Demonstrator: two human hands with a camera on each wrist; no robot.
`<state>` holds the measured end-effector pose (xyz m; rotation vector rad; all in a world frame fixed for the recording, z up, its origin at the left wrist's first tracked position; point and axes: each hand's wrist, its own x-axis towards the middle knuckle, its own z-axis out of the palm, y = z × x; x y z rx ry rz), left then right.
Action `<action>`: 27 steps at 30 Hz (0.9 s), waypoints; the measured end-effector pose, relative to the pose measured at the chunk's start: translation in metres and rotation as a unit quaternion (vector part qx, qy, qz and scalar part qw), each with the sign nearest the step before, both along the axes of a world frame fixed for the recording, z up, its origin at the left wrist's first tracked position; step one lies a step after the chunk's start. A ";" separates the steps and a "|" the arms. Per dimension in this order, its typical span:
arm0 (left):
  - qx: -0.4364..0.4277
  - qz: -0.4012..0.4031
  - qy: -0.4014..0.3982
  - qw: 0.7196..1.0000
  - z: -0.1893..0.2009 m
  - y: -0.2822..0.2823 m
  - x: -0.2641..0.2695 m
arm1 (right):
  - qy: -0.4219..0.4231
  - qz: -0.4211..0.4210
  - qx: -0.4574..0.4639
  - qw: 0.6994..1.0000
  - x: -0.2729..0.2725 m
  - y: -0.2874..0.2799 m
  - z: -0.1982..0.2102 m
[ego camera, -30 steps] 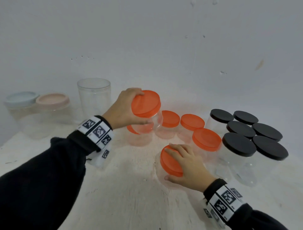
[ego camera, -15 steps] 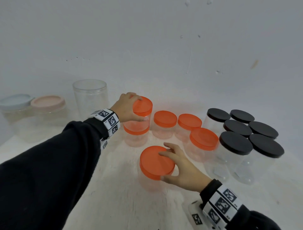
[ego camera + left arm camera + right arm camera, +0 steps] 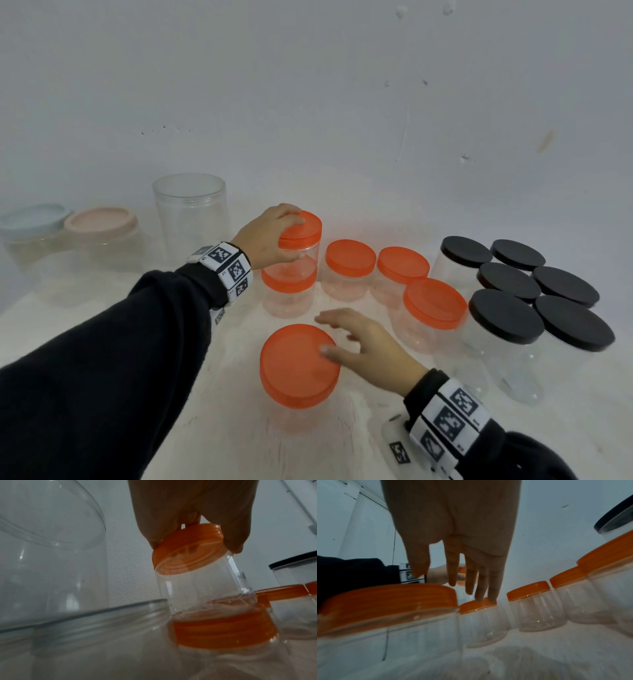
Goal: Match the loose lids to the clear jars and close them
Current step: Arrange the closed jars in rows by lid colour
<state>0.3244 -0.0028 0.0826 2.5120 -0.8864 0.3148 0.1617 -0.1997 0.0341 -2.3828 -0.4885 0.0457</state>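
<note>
You are showing 6 orange-lidded jars and 6 black-lidded jars [image 3: 534,298] closed toward the table's [image 3: 171,428] right side, while a tall clear jar [image 3: 189,212] near the back left edge is sitting lidless and probably awaiting a match. Your left hand [image 3: 263,240] is grasping the top jar [image 3: 301,240], stacked on another orange-lidded jar [image 3: 288,291] mid-table, lower than 1.0 s ago. Your right hand [image 3: 366,346], fingers now spread and released, is lifting off the front jar [image 3: 298,366].

Left hand [image 3: 197,511] grip on orange lid [image 3: 188,547], clear jar [image 3: 204,588] stacked on second orange-lidded jar [image 3: 223,632]
</note>
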 end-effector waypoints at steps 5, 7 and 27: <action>-0.054 -0.020 -0.026 0.998 -0.012 0.001 0.002 | -0.081 -0.129 -0.080 0.985 0.070 -0.018 0.007; -0.067 -0.025 -0.035 0.997 -0.014 0.001 0.004 | -0.091 -0.164 -0.097 0.978 0.100 -0.024 0.004; -0.080 -0.025 -0.077 0.994 -0.024 0.000 0.010 | -0.112 -0.144 -0.208 0.961 0.120 -0.019 -0.014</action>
